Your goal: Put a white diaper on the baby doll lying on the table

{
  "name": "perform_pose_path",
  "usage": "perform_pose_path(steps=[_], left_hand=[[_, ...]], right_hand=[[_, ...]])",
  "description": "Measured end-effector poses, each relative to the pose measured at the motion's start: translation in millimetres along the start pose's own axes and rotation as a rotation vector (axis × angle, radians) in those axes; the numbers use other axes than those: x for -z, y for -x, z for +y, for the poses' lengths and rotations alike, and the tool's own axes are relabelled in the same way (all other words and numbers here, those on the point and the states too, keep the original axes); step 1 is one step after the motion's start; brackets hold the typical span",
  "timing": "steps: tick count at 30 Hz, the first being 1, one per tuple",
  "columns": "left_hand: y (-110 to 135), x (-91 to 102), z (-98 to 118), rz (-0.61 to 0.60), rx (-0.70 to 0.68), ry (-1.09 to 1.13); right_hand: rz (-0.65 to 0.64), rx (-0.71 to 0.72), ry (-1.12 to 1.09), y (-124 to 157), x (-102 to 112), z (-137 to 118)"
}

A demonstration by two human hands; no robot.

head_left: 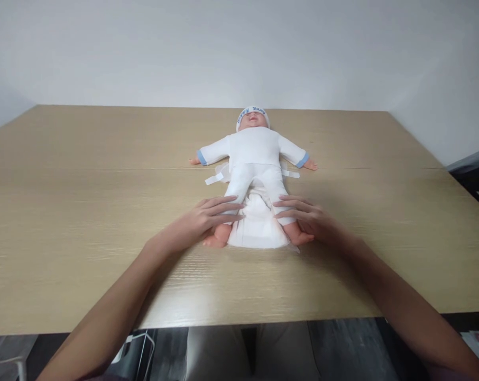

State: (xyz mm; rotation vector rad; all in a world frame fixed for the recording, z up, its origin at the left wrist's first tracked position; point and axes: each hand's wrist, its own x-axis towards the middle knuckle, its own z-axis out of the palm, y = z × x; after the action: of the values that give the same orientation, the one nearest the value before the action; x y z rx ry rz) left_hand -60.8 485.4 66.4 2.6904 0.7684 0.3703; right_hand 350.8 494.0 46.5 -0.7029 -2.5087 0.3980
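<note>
A baby doll [255,145] lies on its back, head at the far end, in a white suit with blue cuffs and a lettered white cap [253,110]. Beneath its hips and between its legs spreads an unfolded white diaper [259,230]. The diaper's tabs stick out on both sides, the left tab [214,179] reaching farther. My left hand [215,214] rests on the doll's leg at the left, fingers stretched out and apart. Across the other leg lie the outstretched fingers of my right hand [301,214]. Both thumbs are hidden.
The doll lies on a wide, light wooden table [84,211] with a thin seam across it. A pale wall [208,53] stands behind. My legs show below the near edge. At the lower left is a white metal frame [144,344]; a dark object [475,174] stands beyond the right edge.
</note>
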Motion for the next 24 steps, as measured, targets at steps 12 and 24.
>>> perform_pose_path(steps=[12,24], left_hand=[[-20,-24.7,52,0.111,0.177,-0.077],[-94,42.7,-3,0.522,0.337,0.237]], right_hand=[[-0.059,-0.138,0.212,-6,-12,-58],[0.356,-0.312,0.030,-81,20,-3]])
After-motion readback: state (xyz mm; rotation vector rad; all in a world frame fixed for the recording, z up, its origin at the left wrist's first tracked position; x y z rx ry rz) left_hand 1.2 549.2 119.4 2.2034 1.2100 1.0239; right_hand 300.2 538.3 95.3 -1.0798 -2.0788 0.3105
